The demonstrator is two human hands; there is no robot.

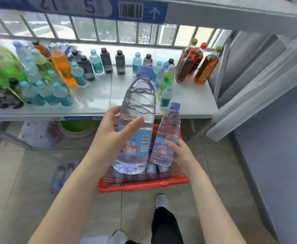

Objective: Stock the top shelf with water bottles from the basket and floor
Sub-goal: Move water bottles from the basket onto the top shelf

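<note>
My left hand (116, 127) grips a large clear water bottle (137, 110) with a purple cap and blue label, upright and lifted in front of the shelf edge. A smaller matching water bottle (168, 131) is held upright in my right hand (181, 154), just right of the large one. Both hang above a red basket (144, 184) on the floor, which holds several more bottles. Two more water bottles (60, 175) lie on the tiles to the left. The top shelf's blue-labelled front rail (214, 13) runs overhead.
The white shelf (94, 97) ahead carries several drinks: green and orange bottles at left, teal and dark ones at the back, brown ones (197, 66) at right. A green basin (77, 126) sits beneath. A grey curtain (260, 81) hangs right. My feet stand near the basket.
</note>
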